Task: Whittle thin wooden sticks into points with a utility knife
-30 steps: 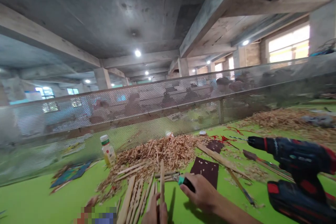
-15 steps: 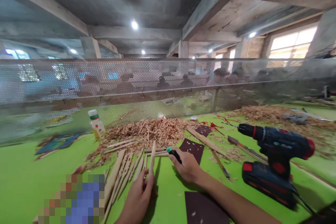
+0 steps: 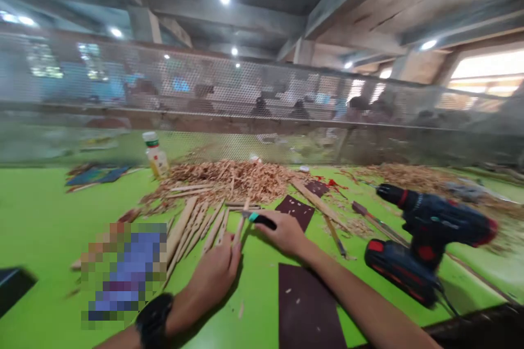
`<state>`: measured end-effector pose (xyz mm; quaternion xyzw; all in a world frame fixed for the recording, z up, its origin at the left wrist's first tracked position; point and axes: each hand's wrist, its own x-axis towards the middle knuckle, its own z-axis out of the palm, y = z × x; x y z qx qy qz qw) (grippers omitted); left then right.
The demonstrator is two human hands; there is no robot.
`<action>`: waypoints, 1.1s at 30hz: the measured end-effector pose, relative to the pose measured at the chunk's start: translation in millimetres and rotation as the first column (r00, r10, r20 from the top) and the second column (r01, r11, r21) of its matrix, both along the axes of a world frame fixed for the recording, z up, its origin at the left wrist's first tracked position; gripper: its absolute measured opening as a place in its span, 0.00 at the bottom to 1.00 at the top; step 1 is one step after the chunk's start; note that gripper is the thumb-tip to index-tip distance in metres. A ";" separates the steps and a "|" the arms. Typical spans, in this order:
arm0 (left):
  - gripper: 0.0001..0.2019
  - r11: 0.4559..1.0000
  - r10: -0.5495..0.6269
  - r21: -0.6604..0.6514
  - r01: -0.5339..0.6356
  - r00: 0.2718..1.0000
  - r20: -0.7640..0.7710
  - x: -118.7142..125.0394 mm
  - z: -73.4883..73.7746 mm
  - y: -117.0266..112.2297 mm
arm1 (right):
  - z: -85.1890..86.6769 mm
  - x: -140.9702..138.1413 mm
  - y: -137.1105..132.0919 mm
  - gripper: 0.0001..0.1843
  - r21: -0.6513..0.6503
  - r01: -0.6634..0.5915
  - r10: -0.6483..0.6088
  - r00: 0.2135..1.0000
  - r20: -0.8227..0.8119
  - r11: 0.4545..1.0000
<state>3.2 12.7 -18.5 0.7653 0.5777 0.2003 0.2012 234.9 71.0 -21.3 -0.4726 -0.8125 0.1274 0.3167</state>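
Note:
Between the fingers of my left hand (image 3: 219, 262) is a slim pale wooden stick (image 3: 240, 227), its far end pointing away from me. My right hand (image 3: 285, 233) is wrapped round a black and teal utility knife (image 3: 263, 221). The knife's blade lies against or just over the stick; contact is hard to make out. Left of the stick, several carved wooden sticks (image 3: 192, 229) lie side by side. A large heap of wood shavings (image 3: 233, 177) spreads beyond both hands.
A cordless drill (image 3: 426, 234) lies at the right. Dark sandpaper sheets (image 3: 307, 305) rest on the green table (image 3: 254, 316). A bottle (image 3: 155, 155) stands at the left, before a perforated metal screen (image 3: 245, 103). People sit beyond it.
The knife has come left onto the stick, from a spot apart from it. The view has tilted down, and a black watch now shows on my left wrist.

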 end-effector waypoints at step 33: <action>0.18 0.987 0.036 0.153 0.036 0.895 -0.445 -1.1 5.9 -6.0 | 3.9 24.5 1.5 0.30 -0.001 0.083 -0.083 0.995 -0.062 0.997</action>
